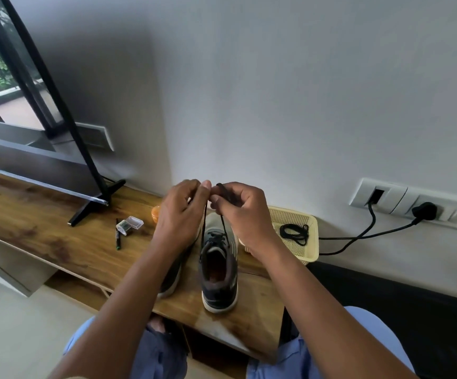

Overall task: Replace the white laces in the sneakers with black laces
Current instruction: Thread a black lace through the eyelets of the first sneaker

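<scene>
A pale wall backs a long wooden counter (57, 242). The grey mesh sneaker with white sole (218, 269) stands at the near edge, threaded with a thin black lace (223, 222). The left hand (179, 214) and right hand (245, 214) each pinch a lace end above it, fingers clamped. The lace looks light, limp and fairly slippery, so it is best held near the tips. Two sneakers, the second (172, 274) half hidden; one spare coiled black lace (294, 233) in one cream plastic basket (310, 242).

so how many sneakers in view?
2, both on the wooden bench: right sneaker in full view below the hands, left sneaker mostly hidden behind the left forearm.
</scene>
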Action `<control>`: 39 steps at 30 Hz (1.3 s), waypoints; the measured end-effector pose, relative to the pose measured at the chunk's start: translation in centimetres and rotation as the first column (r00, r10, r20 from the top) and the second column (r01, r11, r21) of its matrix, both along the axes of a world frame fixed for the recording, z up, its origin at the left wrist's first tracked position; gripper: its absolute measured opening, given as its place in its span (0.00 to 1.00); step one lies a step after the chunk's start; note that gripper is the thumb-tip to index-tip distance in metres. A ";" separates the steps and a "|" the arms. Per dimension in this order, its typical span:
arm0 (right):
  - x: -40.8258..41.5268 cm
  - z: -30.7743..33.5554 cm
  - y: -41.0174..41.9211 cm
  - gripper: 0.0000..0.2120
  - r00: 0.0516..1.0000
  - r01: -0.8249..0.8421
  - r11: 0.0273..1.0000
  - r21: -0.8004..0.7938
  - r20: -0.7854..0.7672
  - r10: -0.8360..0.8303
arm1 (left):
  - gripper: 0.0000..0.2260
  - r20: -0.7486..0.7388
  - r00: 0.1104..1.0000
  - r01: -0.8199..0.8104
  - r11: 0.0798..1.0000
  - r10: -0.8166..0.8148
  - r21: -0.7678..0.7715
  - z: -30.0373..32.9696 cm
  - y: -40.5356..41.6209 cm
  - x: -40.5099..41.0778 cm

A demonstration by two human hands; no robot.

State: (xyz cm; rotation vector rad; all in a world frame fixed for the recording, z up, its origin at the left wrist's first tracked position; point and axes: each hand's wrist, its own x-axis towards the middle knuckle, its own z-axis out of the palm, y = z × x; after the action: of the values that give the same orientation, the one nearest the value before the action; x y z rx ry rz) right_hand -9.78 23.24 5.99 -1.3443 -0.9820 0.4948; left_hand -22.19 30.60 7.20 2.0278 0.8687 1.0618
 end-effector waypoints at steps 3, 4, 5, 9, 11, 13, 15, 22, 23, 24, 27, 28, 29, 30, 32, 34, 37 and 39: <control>-0.2 1.3 0.8 0.08 1.000 -0.002 0.999 0.045 -0.027 0.004 | 0.18 -0.036 0.999 0.032 0.997 -0.029 0.065 1.7 1.0 0.0; -0.3 1.7 1.1 0.08 0.999 0.000 0.998 0.066 -0.032 0.002 | 0.17 -0.029 0.998 0.053 0.996 -0.051 0.075 2.2 1.3 -0.1; -0.3 2.0 1.4 0.08 0.999 -0.002 0.996 0.087 -0.033 0.005 | 0.17 -0.015 0.997 0.075 0.994 -0.074 0.082 2.6 1.7 -0.1; -0.5 3.0 2.3 0.08 0.998 0.017 0.986 0.168 -0.061 -0.007 | 0.15 -0.004 0.996 0.092 0.990 -0.093 0.106 4.0 2.6 0.0; -0.4 3.3 2.7 0.07 0.997 0.027 0.979 0.204 -0.078 -0.011 | 0.13 -0.009 0.999 0.051 0.991 -0.051 0.126 4.3 2.7 0.3; -0.3 3.4 3.0 0.06 0.995 0.032 0.975 0.219 -0.101 -0.010 | 0.10 -0.001 1.000 0.008 0.989 -0.008 0.145 4.6 2.8 0.7; -0.2 3.4 3.3 0.07 0.991 0.043 0.975 0.218 -0.133 -0.014 | 0.06 0.031 0.999 -0.024 0.989 0.020 0.145 4.8 3.1 0.9; 0.1 3.7 3.7 0.05 0.984 0.069 0.970 0.232 -0.175 -0.029 | 0.06 0.324 0.946 0.006 0.998 0.013 -0.056 5.9 3.3 1.3; 0.2 3.9 3.7 0.06 0.984 0.071 0.968 0.239 -0.173 -0.030 | 0.06 0.356 0.934 0.022 0.997 0.008 -0.080 5.8 3.4 1.4; 0.2 4.0 3.7 0.07 0.984 0.077 0.967 0.244 -0.175 -0.034 | 0.06 0.383 0.924 0.034 0.995 0.006 -0.099 5.7 3.3 1.6; 0.4 4.5 3.7 0.13 0.977 0.120 0.963 0.241 -0.200 -0.071 | 0.05 0.409 0.912 0.027 0.993 0.024 -0.118 5.3 3.3 1.9; 0.6 4.5 3.7 0.14 0.975 0.134 0.963 0.236 -0.206 -0.085 | 0.04 0.398 0.917 0.012 0.994 0.032 -0.109 5.1 3.3 2.0; 0.7 4.6 3.8 0.12 0.973 0.144 0.962 0.233 -0.210 -0.095 | 0.03 0.380 0.924 0.000 0.996 0.036 -0.094 4.9 3.4 2.0; 0.9 4.6 3.8 0.09 0.971 0.155 0.960 0.232 -0.216 -0.104 | 0.03 0.357 0.933 -0.005 0.997 0.033 -0.081 4.8 3.4 2.0; 1.2 4.6 3.9 0.04 0.967 0.174 0.958 0.228 -0.221 -0.123 | 0.01 0.314 0.949 0.009 0.997 0.014 -0.072 4.7 3.2 2.1; 1.3 4.5 4.0 0.03 0.968 0.173 0.962 0.214 -0.217 -0.126 | 0.01 0.266 0.964 0.018 0.998 -0.001 -0.062 4.7 3.1 2.1; 1.3 4.6 3.8 0.03 0.970 0.139 0.973 0.184 -0.223 -0.096 | 0.00 0.198 0.980 0.025 0.999 -0.016 -0.039 4.6 2.9 2.1; 1.3 4.8 3.6 0.03 0.968 0.118 0.981 0.156 -0.238 -0.078 | 0.01 0.190 0.982 0.024 0.999 -0.017 -0.032 4.5 2.9 2.1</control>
State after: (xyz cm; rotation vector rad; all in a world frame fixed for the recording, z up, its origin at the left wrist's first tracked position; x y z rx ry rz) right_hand -8.49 26.81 10.74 -1.1478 -0.7448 0.4697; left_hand -20.05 33.46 11.70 1.8684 0.7603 1.1981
